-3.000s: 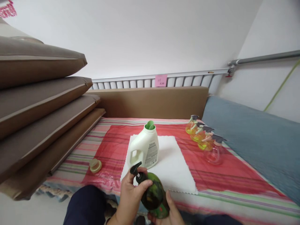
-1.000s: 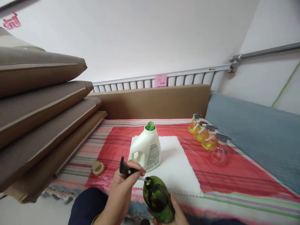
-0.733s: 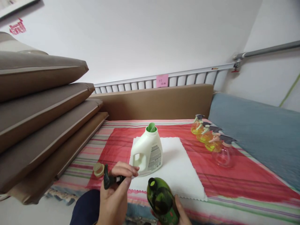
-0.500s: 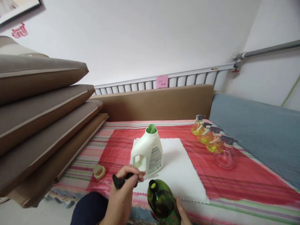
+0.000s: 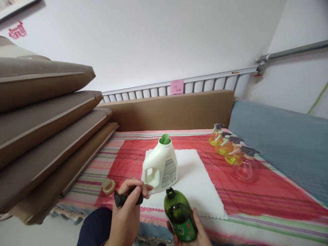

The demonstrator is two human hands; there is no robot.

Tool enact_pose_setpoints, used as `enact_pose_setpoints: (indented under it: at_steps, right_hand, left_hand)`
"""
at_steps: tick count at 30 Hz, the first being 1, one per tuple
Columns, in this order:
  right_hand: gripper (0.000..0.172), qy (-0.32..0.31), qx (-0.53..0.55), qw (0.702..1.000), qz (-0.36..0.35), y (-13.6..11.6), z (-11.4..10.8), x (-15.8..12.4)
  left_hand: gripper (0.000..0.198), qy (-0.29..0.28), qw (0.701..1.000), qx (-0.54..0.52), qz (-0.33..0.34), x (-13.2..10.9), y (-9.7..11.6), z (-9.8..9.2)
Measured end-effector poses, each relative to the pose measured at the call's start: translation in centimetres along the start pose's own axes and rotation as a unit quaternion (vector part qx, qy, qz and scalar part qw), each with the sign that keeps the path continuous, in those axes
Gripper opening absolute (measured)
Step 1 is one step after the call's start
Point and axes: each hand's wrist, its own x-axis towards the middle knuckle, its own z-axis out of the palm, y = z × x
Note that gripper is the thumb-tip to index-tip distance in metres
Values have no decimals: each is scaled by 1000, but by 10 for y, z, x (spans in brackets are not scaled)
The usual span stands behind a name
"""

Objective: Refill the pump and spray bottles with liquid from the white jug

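Note:
My left hand (image 5: 129, 201) is closed around a black pump head (image 5: 128, 200), and a thin pale tube seems to stick out past the fingers. In my right hand (image 5: 198, 230) is a green see-through bottle (image 5: 179, 213) with a green label, tilted, its black-rimmed mouth uncapped. Dark shapes show inside it, but I cannot tell the liquid level. Just beyond both hands stands a white detergent jug (image 5: 160, 167), upright, with a green pouring spout (image 5: 164, 139) in its open neck. A pale round cap (image 5: 108, 185) lies left of my left hand.
Several spray bottles (image 5: 224, 145) stand in a row at the right, most with yellow liquid, the nearest clear pink. Under the jug is a white cloth (image 5: 197, 184) on a red sheet (image 5: 128, 153). Brown cushions (image 5: 51, 130) are stacked at the left. A blue-grey padded surface (image 5: 276, 136) borders the right.
My left hand with the pump head has shifted a little left and away from the bottle. The green bottle has come up slightly, showing more of its label.

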Motion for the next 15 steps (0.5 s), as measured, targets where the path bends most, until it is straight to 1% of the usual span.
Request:
enact_pose_setpoints:
  at_steps: [4,5,8,9,10,13,14,15]
  right_hand:
    - [42,-13,-6,1000,-27,2,3,-4]
    - [42,-15,-7,999,-30,3,4,-5]
    - [42,-21,-5,999,-26,4,7,-8]
    - [42,-25,-5,999,-26,5,8,-9]
    - [43,-29,-7,999,-28,5,7,-8]
    - [43,-34,-13,999,-27,4,5,-7]
    - [42,-36,-12,999,-26,4,5,-7]
    - [41,-37,-11,999,-26,3,4,-7]
  left_hand:
    - [11,-28,996,54,-57,1,-3,-2]
    - [11,-27,996,71,-55,2,-3,-3]
    - [8,14,995,97,12,1,-1,-6]
    - [7,19,995,100,22,1,-1,-6]
    - [8,12,995,102,14,0,-1,-6]
    - [13,-22,993,106,-54,0,-1,-5]
    - [13,-20,993,103,-60,1,0,-4]
    - [13,-9,994,100,-52,3,2,-5]
